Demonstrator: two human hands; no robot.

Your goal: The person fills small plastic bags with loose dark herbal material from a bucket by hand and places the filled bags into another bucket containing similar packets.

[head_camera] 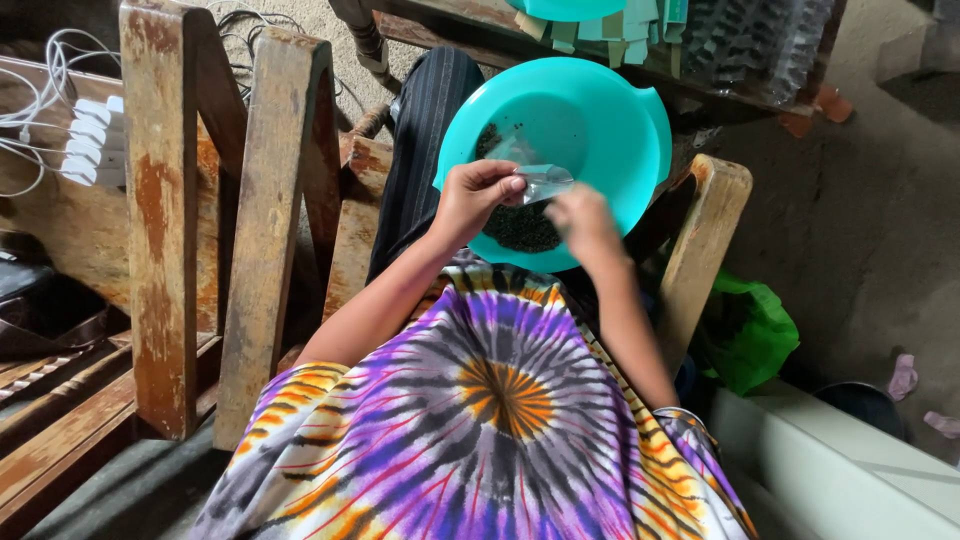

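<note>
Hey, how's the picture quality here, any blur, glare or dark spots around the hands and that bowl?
Head view: the right hand is smeared by motion blur, while the left hand looks sharper; the small clear plastic bag between them catches pale glare; the turquoise bowl is evenly lit by soft daylight; the lower-left floor and the top-left corner fall into shadow; edges bend slightly, as with a wide lens.

From my end the right hand (585, 228) is motion-blurred, so I can't make out its fingers or grip. It and the left hand (478, 197) cover part of the small clear bag (540, 181), and I can't tell what's in it. The dark bits in the teal basin (575, 130) are too small to identify. A second teal tub (570, 8) gets cut off up top.
</note>
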